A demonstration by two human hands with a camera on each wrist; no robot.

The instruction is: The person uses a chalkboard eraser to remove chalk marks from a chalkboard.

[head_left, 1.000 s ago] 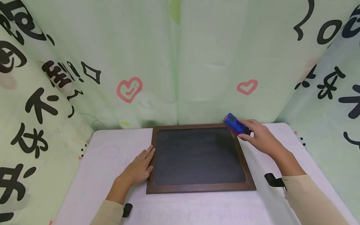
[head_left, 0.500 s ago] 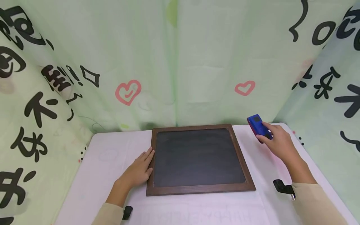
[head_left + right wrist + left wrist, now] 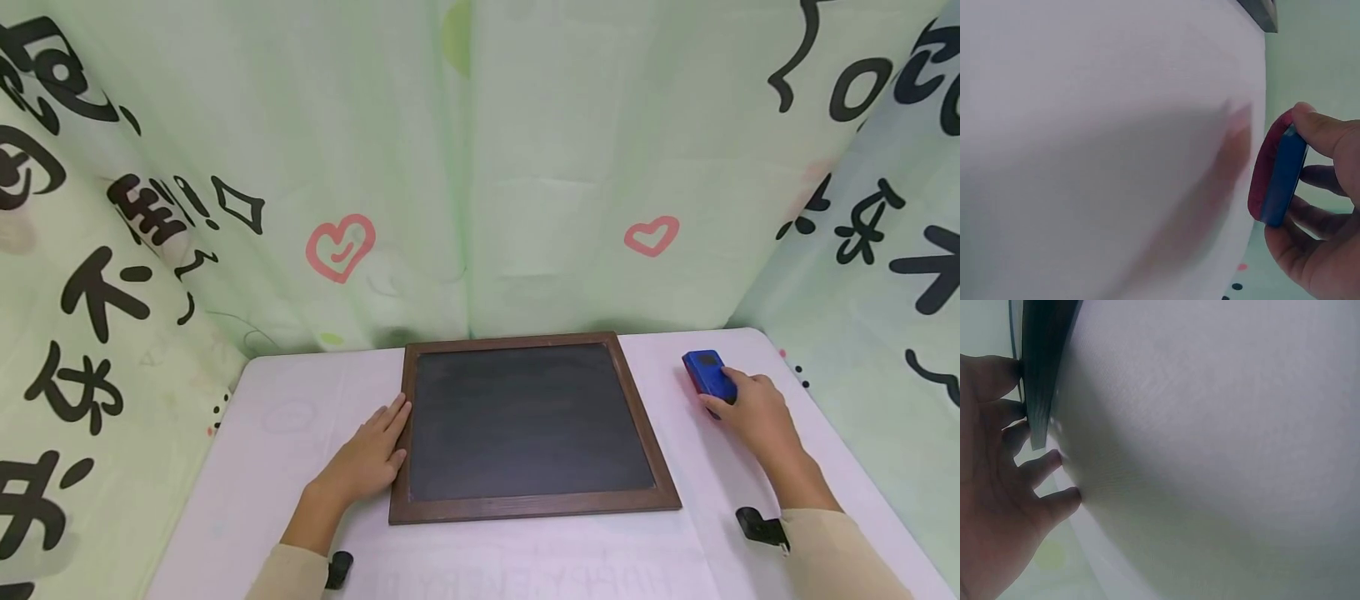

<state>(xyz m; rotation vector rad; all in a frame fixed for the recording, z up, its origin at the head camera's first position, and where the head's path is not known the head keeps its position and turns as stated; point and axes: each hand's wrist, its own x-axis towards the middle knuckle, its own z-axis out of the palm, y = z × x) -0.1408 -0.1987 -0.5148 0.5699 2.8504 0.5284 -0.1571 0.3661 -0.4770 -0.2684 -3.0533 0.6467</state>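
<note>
A framed blackboard [image 3: 532, 421] with a brown wooden border lies on the white table, its dark surface bare of clear marks. Fingers of my left hand [image 3: 367, 454] rest along the board's left edge; in the left wrist view the hand [image 3: 997, 462] touches the frame's side [image 3: 1044, 369]. To the right of the board, my right hand [image 3: 757, 412] grips a blue eraser [image 3: 708, 377] between thumb and fingers. Its red felt pad [image 3: 1266, 169] faces the table in the right wrist view, where the hand [image 3: 1329, 206] holds the blue back. Contact between felt and table is hard to tell.
The white table [image 3: 540, 558] has rounded far corners. Pale green curtains [image 3: 540, 167] with black lettering and pink hearts hang close behind it and on both sides. Dark wrist-camera mounts [image 3: 759, 527] stick out from both sleeves.
My right hand has carried the eraser from the board's upper right corner rightward, then down toward the table. The left hand stays at the board's left edge. The head view has shifted slightly.
</note>
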